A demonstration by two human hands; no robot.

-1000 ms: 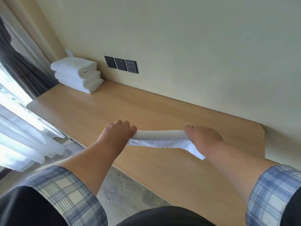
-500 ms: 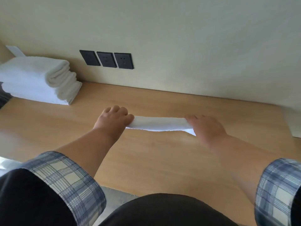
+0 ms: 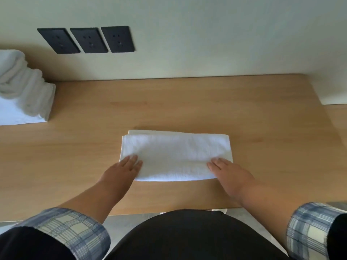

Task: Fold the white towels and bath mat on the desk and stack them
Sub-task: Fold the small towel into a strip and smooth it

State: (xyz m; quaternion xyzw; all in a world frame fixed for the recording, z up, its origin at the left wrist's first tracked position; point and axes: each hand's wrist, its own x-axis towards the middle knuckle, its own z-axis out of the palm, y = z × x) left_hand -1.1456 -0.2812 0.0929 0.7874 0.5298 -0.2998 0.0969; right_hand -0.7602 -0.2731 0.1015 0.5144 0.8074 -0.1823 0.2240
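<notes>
Towel look: the white towel [image 3: 175,156] is soft terry folded into a flat oblong, with its long side running from one of my hands to the other. A lower layer's edge peeks out along the side farthest from me, and a faint crease runs just past my fingertips.
Towel place: it lies flat on the desk [image 3: 262,124] and spans the gap between my hands. Most of it lies beyond my fingers, and its near edge runs between my two wrists.
Left hand: my left hand [image 3: 122,170] is palm down on the near left corner, fingers straight and close together. It presses the cloth and clasps nothing.
Right hand: my right hand [image 3: 229,173] does the same on the near right corner (fingers flat, none curled under).
Arms: both forearms reach forward and slightly inward from plaid cuffs [image 3: 71,229].
Stack: the folded white towels [image 3: 24,91] sit well off to the left of my left hand.
Sockets: three dark plates [image 3: 88,40] are on the wall, beyond my left hand.
</notes>
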